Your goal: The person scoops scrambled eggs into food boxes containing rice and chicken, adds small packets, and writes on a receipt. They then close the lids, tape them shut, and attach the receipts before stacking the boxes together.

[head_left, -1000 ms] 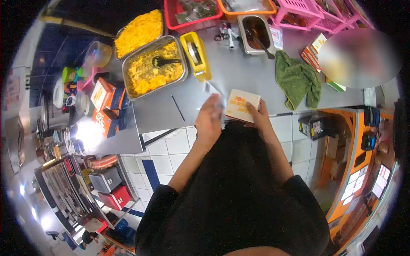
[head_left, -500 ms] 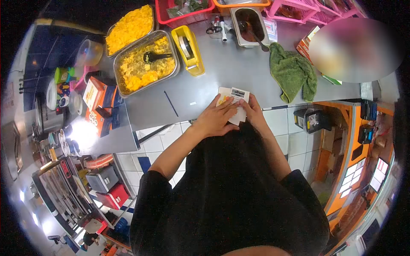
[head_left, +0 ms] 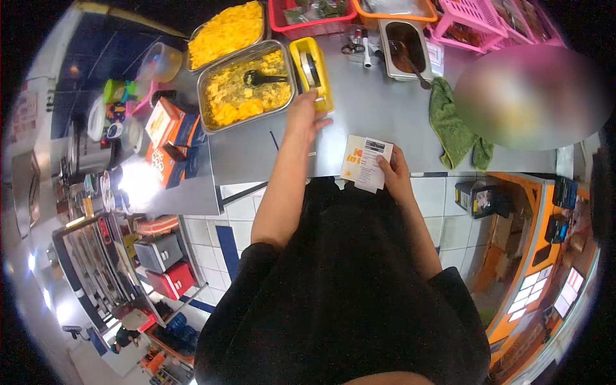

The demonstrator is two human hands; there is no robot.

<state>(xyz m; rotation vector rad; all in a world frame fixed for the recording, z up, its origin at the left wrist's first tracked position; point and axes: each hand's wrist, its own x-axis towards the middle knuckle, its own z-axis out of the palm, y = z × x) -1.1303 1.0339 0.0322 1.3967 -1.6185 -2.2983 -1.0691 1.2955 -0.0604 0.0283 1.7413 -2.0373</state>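
Now, my left hand (head_left: pixel 303 115): open fingers touching yellow plastic tape dispenser (head_left: pixel 311 63).
My right hand (head_left: pixel 393 172): fingers pinning flat cardboard box (head_left: pixel 364 162) on steel table (head_left: pixel 391 112).

A single head-worn fisheye camera looks steeply down, close above the steel counter (head_left: pixel 398 122).

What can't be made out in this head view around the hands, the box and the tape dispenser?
- Left hand: it reaches the yellow tape dispenser; whether the fingertips grip tape is too small to tell.
- Receipt on the small box: print too small to read; the right hand covers its lower corner.
- Top-edge red basket: cut off by the frame.
- Area right of the green cloth: blurred out.
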